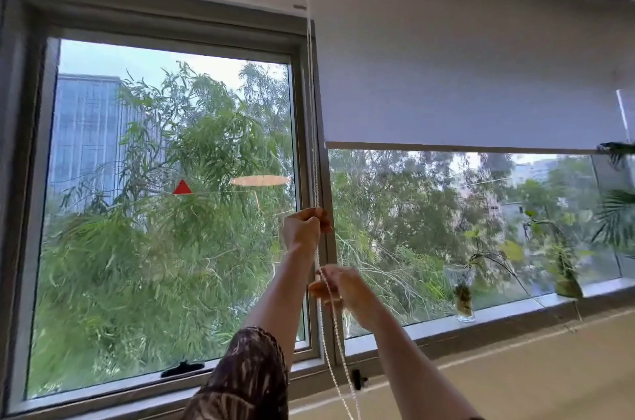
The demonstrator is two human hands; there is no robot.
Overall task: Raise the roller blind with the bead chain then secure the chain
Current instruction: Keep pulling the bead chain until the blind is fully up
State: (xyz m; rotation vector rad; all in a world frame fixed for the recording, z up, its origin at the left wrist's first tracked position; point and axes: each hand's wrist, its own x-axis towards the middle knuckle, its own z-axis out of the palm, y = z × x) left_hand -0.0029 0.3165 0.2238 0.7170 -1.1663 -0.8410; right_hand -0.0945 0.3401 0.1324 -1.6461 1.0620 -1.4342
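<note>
Overhead, half-raised pale roller blind (481, 83)

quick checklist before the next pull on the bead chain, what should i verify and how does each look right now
1. Left hand closed on the bead chain: ok, fist is wrapped around it up high.
2. Right hand on the chain lower down: ok, fingers pinch it below the left hand.
3. Chain runs free up to the roller: ok, it rises straight along the window frame with no visible snag.
4. Roller blind fully raised: not ok, its bottom bar sits partway down the glass.
5. Path of the blind clear: cannot tell, a plant leaf sits at the bar's right end.
6. Chain secured: not ok, the loop hangs loose.
</note>
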